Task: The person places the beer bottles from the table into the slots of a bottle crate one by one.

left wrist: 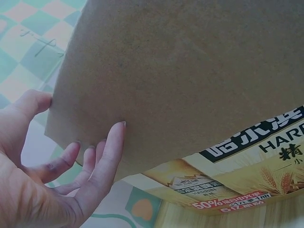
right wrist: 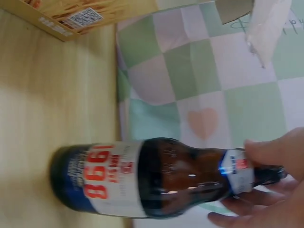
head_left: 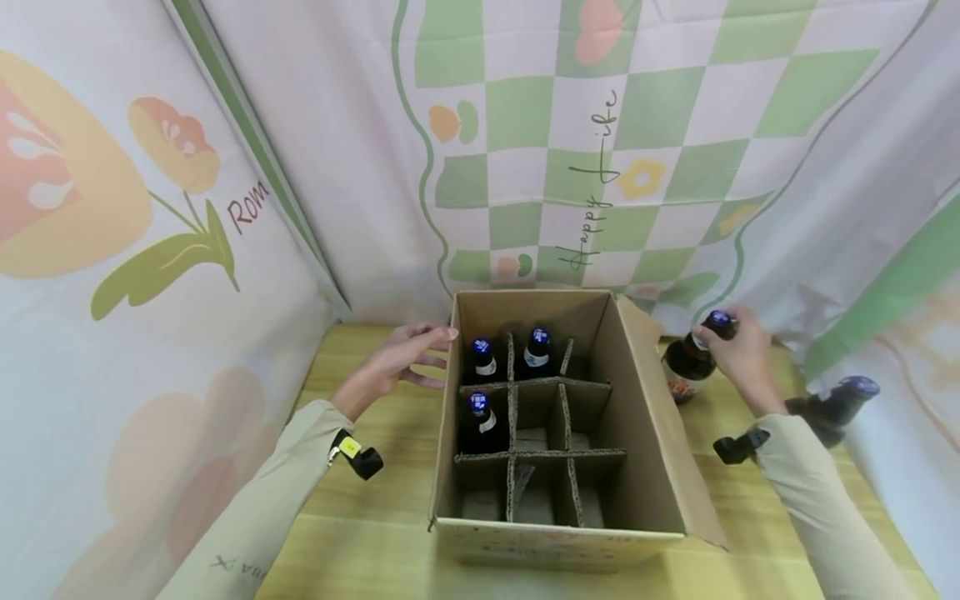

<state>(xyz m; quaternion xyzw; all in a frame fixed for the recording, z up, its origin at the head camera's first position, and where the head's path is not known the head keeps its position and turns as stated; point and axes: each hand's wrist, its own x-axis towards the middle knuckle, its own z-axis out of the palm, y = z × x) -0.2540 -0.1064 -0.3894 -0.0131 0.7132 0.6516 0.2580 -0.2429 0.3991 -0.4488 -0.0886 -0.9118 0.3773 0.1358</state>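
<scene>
A cardboard box (head_left: pixel 648 425) with cardboard dividers stands upright on the table. Three blue-capped bottles occupy its compartments: one at the far left (head_left: pixel 483 360), one at the far middle (head_left: pixel 537 350) and one below the first (head_left: pixel 480 421). My left hand (head_left: pixel 397 362) is at the box's left side, fingers fairly straight. In the left wrist view its thumb touches the edge of a cardboard flap (left wrist: pixel 166 71). To the right of the box, my right hand (head_left: pixel 746 358) grips a brown beer bottle (right wrist: pixel 185 175) by its neck; the label reads 1998.
Another beer bottle (head_left: pixel 832 412) stands right of my right forearm, partly hidden by it. A flap (head_left: pixel 693 483) spreads outward along the box's right side. Patterned cloth (head_left: pixel 525 167) hangs behind and beside the wooden table (head_left: pixel 360 517).
</scene>
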